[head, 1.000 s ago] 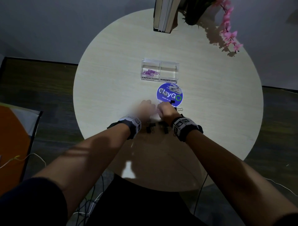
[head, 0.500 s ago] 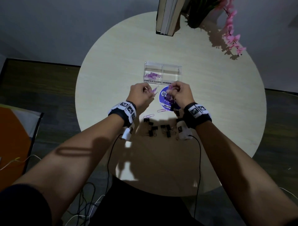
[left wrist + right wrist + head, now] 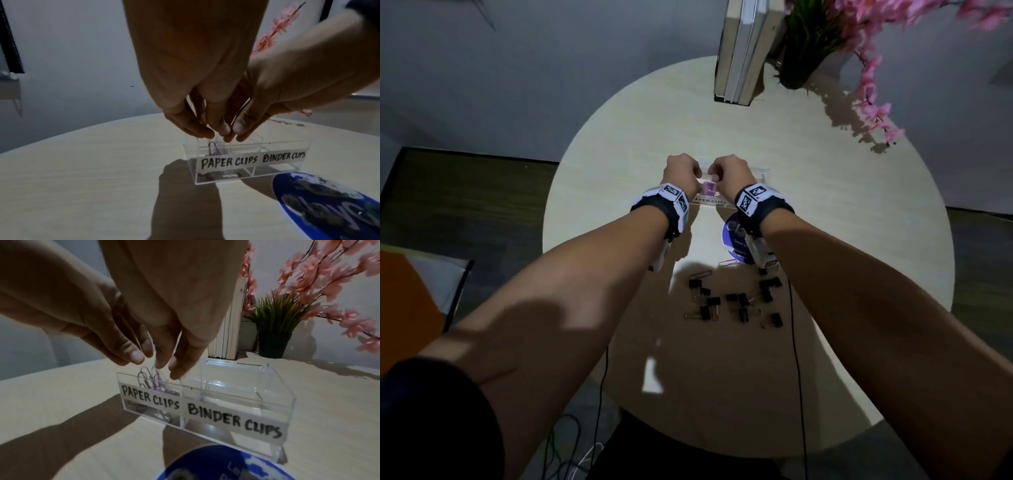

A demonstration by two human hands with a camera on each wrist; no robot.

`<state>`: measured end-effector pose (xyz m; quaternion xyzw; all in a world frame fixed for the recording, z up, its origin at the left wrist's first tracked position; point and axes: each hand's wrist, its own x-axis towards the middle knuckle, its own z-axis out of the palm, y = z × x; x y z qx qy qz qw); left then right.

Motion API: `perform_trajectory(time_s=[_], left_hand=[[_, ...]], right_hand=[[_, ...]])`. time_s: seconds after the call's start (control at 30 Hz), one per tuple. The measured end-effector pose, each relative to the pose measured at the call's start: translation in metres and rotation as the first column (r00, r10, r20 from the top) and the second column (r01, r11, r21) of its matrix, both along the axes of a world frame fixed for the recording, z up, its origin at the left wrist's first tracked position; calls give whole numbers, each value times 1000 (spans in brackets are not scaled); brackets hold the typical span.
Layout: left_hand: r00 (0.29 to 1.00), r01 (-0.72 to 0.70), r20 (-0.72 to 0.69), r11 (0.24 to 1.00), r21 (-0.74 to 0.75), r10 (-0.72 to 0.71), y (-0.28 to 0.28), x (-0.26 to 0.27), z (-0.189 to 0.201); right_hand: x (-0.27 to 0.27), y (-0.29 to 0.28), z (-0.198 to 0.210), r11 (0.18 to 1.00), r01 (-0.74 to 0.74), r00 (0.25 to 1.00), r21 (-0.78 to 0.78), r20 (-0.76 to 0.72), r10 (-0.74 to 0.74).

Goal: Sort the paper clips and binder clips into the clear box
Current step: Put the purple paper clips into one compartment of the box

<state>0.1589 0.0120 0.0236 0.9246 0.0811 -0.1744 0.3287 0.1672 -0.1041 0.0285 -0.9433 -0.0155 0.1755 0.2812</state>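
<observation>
Both hands' grips, left [image 3: 197,97] and right [image 3: 164,331], pinch purple paper clips [image 3: 153,378], long axis hanging upright, directly over the clear box's [image 3: 267,386] left compartment.

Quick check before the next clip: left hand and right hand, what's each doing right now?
Left hand: fingertips pinched on purple paper clips over the clear box.
Right hand: fingertips pinched on purple paper clips over the same PAPER CLIPS side.

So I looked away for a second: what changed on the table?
Both hands, the left hand and right hand, rose from the loose pile to the clear box's paper-clip side, carrying purple paper clips. The black binder clips stayed put.
</observation>
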Motion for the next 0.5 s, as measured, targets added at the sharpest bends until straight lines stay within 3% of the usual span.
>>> perform_trajectory(time_s=[0.17,0.23,0.3,0.37,0.43,0.5], left_hand=[[991,108,95,976,-187,-91,7,-28,11],[980,198,76,958,-207,-186,9,-54,3],[927,366,-43,924,-113,-373,8,-81,-10],[854,499,-169,866,1,-492,4,-105,-26],[822,557,-194,826,81,-535,1,-122,-43],[838,542,-140,835,99,-527,-4,-134,-52]], right_hand=[[-20,-16,14,996,1,996,85,84,-8],[-42,-26,10,992,-108,994,62,15,107],[-68,-37,3,946,-305,949,-112,-114,293],[-92,-45,-8,827,-472,880,-305,-222,420],[-108,-52,-22,755,-531,847,-385,-267,460],[-119,-58,-34,718,-536,842,-444,-220,493]])
